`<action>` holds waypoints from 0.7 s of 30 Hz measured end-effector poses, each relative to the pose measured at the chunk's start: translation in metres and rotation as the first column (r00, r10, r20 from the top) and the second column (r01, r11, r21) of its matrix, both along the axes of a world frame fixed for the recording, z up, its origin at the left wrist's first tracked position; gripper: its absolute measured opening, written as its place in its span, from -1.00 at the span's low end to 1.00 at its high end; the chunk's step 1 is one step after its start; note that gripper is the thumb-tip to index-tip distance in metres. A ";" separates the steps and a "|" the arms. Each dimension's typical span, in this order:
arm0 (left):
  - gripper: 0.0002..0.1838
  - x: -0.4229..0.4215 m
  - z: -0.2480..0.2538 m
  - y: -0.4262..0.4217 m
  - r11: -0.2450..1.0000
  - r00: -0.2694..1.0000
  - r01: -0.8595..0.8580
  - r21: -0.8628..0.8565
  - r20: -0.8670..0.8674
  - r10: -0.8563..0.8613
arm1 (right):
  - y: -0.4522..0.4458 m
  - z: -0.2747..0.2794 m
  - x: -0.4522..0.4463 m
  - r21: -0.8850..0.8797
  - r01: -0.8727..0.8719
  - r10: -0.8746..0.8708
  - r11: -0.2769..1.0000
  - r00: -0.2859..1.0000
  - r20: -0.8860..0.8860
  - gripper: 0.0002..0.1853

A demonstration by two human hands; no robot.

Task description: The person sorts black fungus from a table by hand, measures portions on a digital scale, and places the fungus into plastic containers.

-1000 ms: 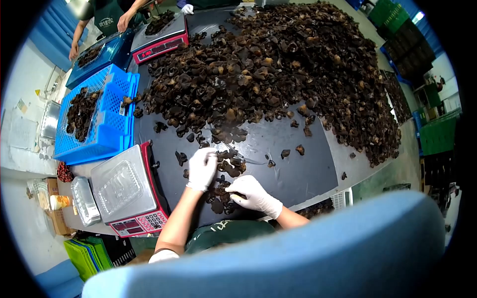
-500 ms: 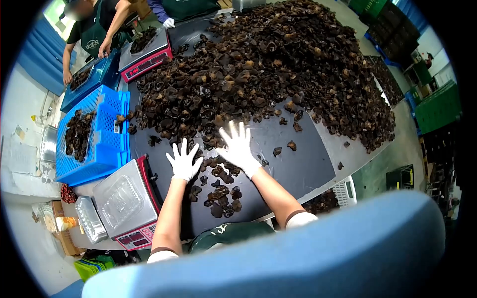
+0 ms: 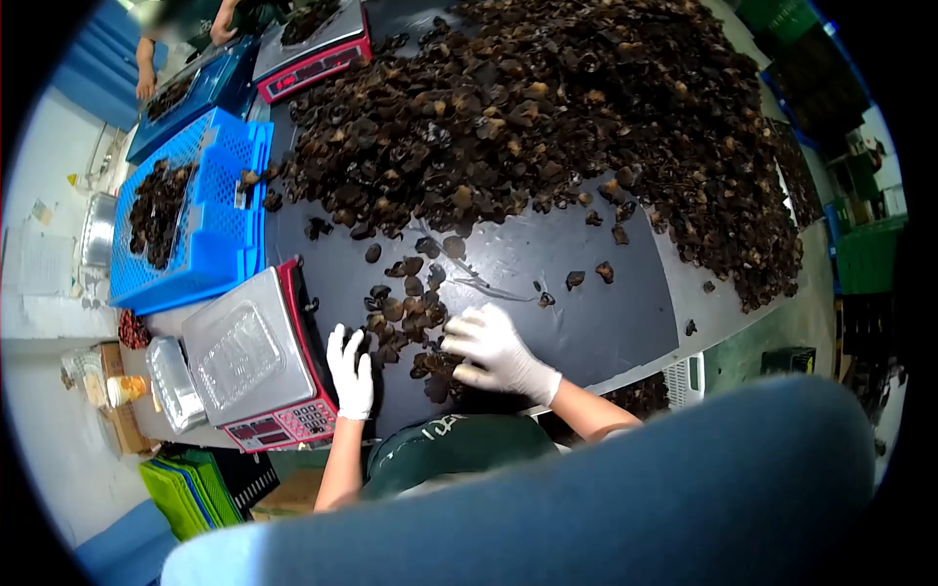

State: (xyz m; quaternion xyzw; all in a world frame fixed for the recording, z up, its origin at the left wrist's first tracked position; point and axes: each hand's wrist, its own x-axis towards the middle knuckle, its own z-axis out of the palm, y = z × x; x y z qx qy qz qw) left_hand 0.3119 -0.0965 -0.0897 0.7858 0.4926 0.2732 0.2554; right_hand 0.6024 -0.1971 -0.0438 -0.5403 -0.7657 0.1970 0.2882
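Note:
Both hands wear white gloves. My left hand [image 3: 350, 373] is beside the near scale, its fingers raised and apart, with nothing in it. My right hand [image 3: 500, 354] hovers or rests low over the table's near edge, fingers spread and slightly bent; its fingertips are next to a loose cluster of dark wood ear mushrooms [image 3: 410, 311]. Whether they touch any piece I cannot tell. The cluster lies between and ahead of the two hands. Beyond it rises a large wood ear pile [image 3: 547, 127] across the dark mat [image 3: 616, 317].
A red-edged scale [image 3: 239, 356] bearing a clear plastic tray stands at left. Behind it is a blue crate [image 3: 230, 244] with mushrooms in a tray. Another scale [image 3: 313, 68] sits farther back, near a co-worker's hands [image 3: 223, 29]. A blurred blue shape [image 3: 586, 488] covers the bottom.
Both hands have drawn back toward my body from the pile's edge. The loose mushrooms between them lie in a different spread, and the view has shifted.

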 end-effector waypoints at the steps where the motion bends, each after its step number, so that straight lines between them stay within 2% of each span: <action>1: -0.61 0.001 -0.006 -0.002 0.998 1.000 -0.022 -0.053 -0.006 0.022 | 0.000 0.004 0.010 -0.057 0.102 -0.103 0.993 0.995 -0.018 -0.39; 2: -0.61 0.001 -0.011 -0.006 0.999 0.996 0.038 -0.009 -0.075 -0.039 | -0.008 -0.012 0.008 0.035 0.227 -0.230 0.973 0.963 0.141 -0.24; 3: -0.61 0.004 -0.013 -0.008 0.994 0.984 0.104 0.033 -0.146 -0.098 | -0.010 -0.014 0.008 -0.001 0.225 -0.221 0.974 0.958 0.184 -0.13; 5: -0.66 0.008 -0.015 -0.023 0.980 0.980 0.198 0.000 0.026 -0.198 | -0.020 -0.018 -0.003 -0.068 0.088 -0.072 0.994 0.977 0.201 -0.06; 7: -0.70 0.006 -0.011 -0.033 0.929 0.929 0.369 0.009 -0.021 -0.369 | -0.030 -0.026 -0.025 -0.078 -0.029 0.041 0.997 0.988 0.148 -0.07; 9: -0.74 0.010 -0.004 -0.037 0.903 0.902 0.424 0.065 0.058 -0.428 | -0.028 -0.032 -0.045 0.013 -0.143 0.140 0.990 0.981 0.135 -0.15; 11: -0.74 0.015 0.007 -0.034 0.940 0.933 0.340 0.036 0.110 -0.342 | -0.018 -0.039 -0.056 0.141 -0.144 0.139 0.979 0.989 0.042 -0.25; 12: -0.76 0.019 0.009 -0.027 0.961 0.957 0.262 0.089 0.108 -0.271 | -0.008 -0.036 -0.055 0.186 -0.068 0.086 0.980 0.992 -0.092 -0.36; 13: -0.77 0.023 0.009 -0.015 0.974 0.967 0.193 0.118 0.147 -0.210 | 0.012 -0.023 -0.048 0.160 -0.044 0.069 0.986 0.986 -0.151 -0.45; 15: -0.76 0.035 0.015 0.021 0.983 0.971 0.145 0.114 0.173 -0.163 | 0.048 -0.024 -0.038 0.179 0.118 -0.071 0.977 0.966 -0.247 -0.50; 17: -0.68 0.045 -0.001 0.058 0.978 0.992 0.094 0.189 0.064 -0.107 | 0.084 -0.036 -0.029 0.205 0.303 -0.279 0.931 0.950 -0.138 -0.48; 18: -0.59 0.051 -0.003 0.070 0.970 0.997 0.071 0.231 -0.049 -0.061 | 0.104 -0.041 -0.024 0.199 0.341 -0.336 0.919 0.940 -0.059 -0.46; 19: -0.51 0.051 -0.016 0.086 0.979 0.988 0.105 0.174 -0.128 -0.083 | 0.119 -0.045 -0.021 0.195 0.379 -0.390 0.905 0.921 0.019 -0.43; 21: -0.46 0.061 -0.021 0.090 0.988 0.922 0.111 0.111 -0.382 -0.060 | 0.134 -0.049 -0.021 0.176 0.382 -0.414 0.907 0.882 0.223 -0.35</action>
